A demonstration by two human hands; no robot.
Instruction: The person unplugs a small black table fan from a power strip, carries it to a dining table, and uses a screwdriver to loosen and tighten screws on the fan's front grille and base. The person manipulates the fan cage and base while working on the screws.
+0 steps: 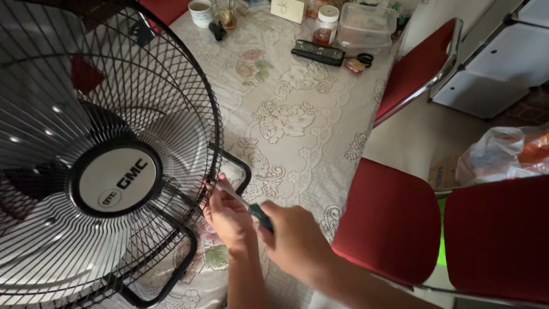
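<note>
Working screwdriver [243,201] at fan [103,154] grille's rt rim; guard looking fully on, so fastening prob. unfinished. Fan: black wire cage, pale blades, standing on bench [297,114]. Left hand [229,220] pinching rim beside tip; right hand [294,240] clenching the handle.

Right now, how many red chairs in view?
3: one chair at the table's right edge, a second chair nearer the hands, a third chair at far right. A red patch at top left may be another.
</note>
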